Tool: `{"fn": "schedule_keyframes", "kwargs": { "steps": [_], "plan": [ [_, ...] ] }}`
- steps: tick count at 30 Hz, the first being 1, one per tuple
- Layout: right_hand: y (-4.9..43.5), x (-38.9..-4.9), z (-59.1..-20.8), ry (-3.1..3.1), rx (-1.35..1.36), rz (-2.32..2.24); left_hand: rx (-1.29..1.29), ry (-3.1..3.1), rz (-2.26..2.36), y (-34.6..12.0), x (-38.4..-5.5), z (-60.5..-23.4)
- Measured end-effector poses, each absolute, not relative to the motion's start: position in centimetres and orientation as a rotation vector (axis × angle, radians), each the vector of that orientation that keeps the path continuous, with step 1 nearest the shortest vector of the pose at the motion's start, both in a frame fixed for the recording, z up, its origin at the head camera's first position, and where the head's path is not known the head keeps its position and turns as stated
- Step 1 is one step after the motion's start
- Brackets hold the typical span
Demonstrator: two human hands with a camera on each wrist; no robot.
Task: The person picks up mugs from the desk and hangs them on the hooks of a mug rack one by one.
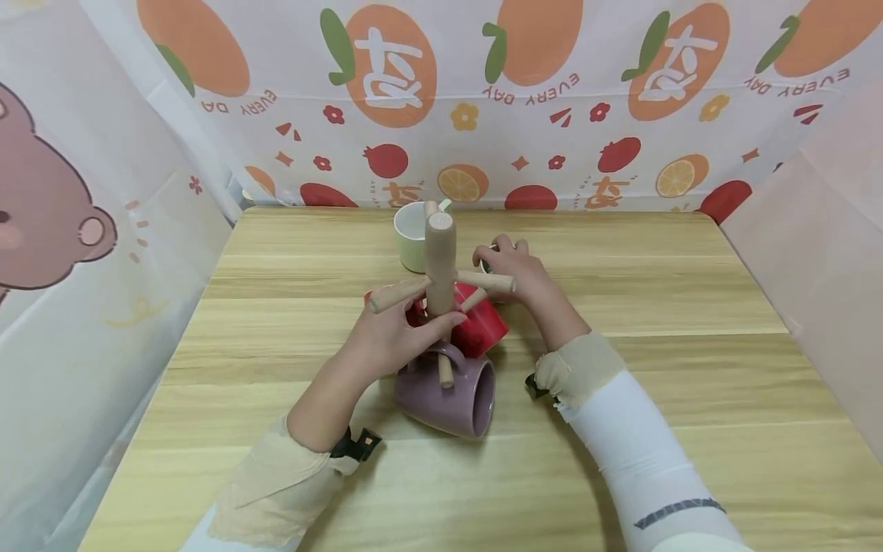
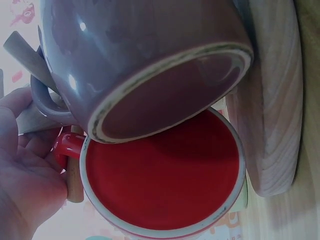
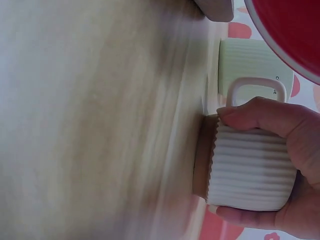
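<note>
My left hand (image 1: pixel 378 343) grips the upright post of a wooden mug tree (image 1: pixel 440 264), just below its upper pegs. A purple mug (image 1: pixel 436 402) hangs by its handle on a near peg, tilted with its mouth to the right. Behind it, a red mug (image 1: pixel 484 328) hangs on the tree, partly hidden by the post and pegs. My right hand (image 1: pixel 516 270) is beyond the tree on the right, holding a white ribbed mug (image 3: pixel 252 172) around its body. That mug has a brown bottom band, and its handle points towards a pale green mug (image 3: pixel 250 62).
The green mug stands upright on the wooden table (image 1: pixel 662 368), behind the post in the head view. The tree's thick wooden base (image 2: pixel 277 100) shows beside the purple mug. A fruit-print curtain (image 1: pixel 469 100) hangs along the table's back edge.
</note>
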State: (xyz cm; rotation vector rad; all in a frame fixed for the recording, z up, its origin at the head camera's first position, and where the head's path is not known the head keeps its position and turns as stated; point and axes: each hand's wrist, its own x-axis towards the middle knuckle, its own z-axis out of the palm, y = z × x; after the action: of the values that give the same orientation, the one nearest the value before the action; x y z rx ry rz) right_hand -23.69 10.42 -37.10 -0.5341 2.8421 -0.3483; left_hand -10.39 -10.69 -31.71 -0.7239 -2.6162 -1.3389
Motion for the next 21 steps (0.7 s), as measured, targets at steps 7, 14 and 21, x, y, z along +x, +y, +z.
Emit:
{"fn": "schedule_keyframes", "kwargs": {
  "steps": [7, 14, 21],
  "plan": [
    [10.7, -23.4, -37.5, 2.888, -0.526, -0.392, -0.705, -2.607, -1.282, -10.7, -10.5, -31.8],
    [12.3, -23.3, -37.9, 2.962, -0.509, -0.579, -0.679, -2.615, -1.349, -10.5, -10.4, -31.8],
    [14.1, -23.0, -38.2, 3.230, -0.373, -1.307, -0.650, -2.626, -1.373, -10.7, -10.2, -31.9]
  ]
}}
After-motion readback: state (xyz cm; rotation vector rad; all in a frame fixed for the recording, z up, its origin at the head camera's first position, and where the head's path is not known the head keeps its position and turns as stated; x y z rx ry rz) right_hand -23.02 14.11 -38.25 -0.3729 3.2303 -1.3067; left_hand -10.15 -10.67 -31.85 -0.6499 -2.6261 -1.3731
